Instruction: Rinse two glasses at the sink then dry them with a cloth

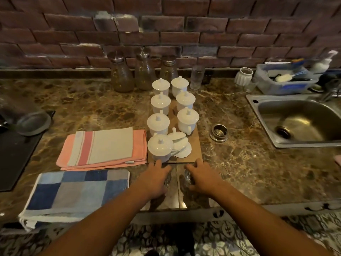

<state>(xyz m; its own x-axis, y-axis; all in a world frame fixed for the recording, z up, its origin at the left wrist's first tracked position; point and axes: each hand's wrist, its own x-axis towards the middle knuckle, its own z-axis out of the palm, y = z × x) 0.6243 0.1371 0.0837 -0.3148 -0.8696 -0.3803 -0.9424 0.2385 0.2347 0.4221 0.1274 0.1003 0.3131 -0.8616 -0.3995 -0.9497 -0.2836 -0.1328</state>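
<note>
Two clear glasses stand on the marble counter near its front edge. My left hand wraps round the left glass, and my right hand wraps round the right glass; both glasses are mostly hidden by my fingers. A folded pink striped cloth lies to the left, with a blue checked towel in front of it. The steel sink is set into the counter at the right, empty.
Several white lidded cups stand on a brown board just behind my hands. Glass jars and a tumbler line the brick wall. A metal strainer lies beside the sink, a plastic tub behind it. A stove is at left.
</note>
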